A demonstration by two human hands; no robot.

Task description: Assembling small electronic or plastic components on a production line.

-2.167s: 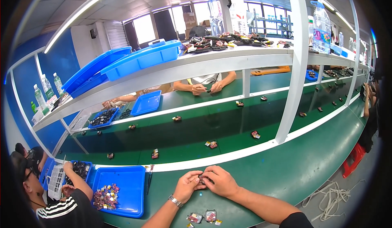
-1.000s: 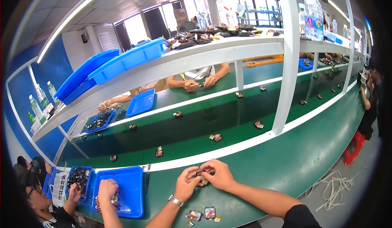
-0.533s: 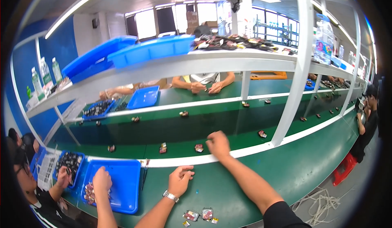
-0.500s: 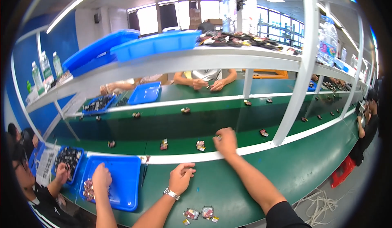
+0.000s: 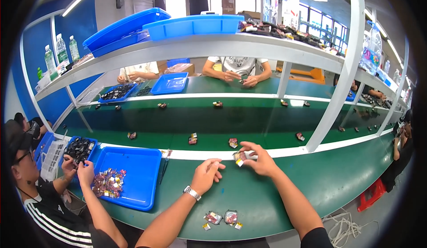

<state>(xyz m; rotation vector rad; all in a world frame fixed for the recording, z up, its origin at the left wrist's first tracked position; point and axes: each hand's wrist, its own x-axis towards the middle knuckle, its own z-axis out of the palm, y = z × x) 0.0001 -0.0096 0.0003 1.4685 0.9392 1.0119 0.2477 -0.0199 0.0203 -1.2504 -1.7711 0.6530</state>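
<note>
My right hand (image 5: pixel 262 160) is over the green bench just short of the white stripe and pinches a small dark part with a yellow tag (image 5: pixel 239 158) between fingers and thumb. My left hand (image 5: pixel 207 173), with a watch (image 5: pixel 192 193) on its wrist, hovers a little to the left with loosely curled fingers and nothing in it. Three small wrapped parts (image 5: pixel 222 218) lie near the bench's front edge between my forearms.
Beyond the stripe runs a dark green conveyor belt (image 5: pixel 267 123) carrying scattered small parts (image 5: pixel 192 138). A blue tray (image 5: pixel 138 168) with a pile of parts sits to my left, where a co-worker's hands (image 5: pixel 79 169) are busy. White shelf posts (image 5: pixel 333 97) rise ahead; other people sit across.
My right hand, which was stretched out to the conveyor half a second ago, has drawn back over the bench with a small part in its fingers. My left hand has barely moved.
</note>
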